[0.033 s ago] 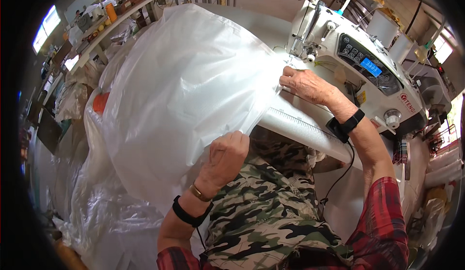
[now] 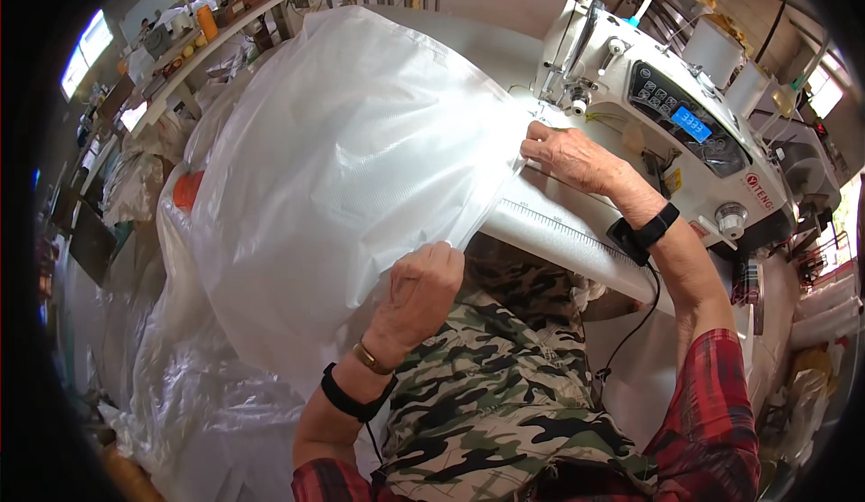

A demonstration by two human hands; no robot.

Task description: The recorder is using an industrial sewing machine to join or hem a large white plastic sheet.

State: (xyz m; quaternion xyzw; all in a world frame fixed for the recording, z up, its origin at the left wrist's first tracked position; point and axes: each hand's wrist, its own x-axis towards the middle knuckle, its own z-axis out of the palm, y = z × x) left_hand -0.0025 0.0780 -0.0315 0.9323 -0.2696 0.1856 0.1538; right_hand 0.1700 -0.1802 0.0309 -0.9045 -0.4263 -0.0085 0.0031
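Tapering rightward, white sheet (image 2: 315,168) toward sewing machine (image 2: 667,123)

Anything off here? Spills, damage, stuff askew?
Nothing clearly spilled or damaged. Both the left hand and right hand grip the white sheet near its edge. Untidiest thing: crumpled translucent film bunched at left. Bright glare washes out the sheet near the sewing machine, so can't judge that patch.

A strong white glare beside the sewing machine (image 2: 662,96) washes out part of the plastic sheet (image 2: 315,177), the window (image 2: 87,54) at left is also very bright, while straight lines bend near the black rim.
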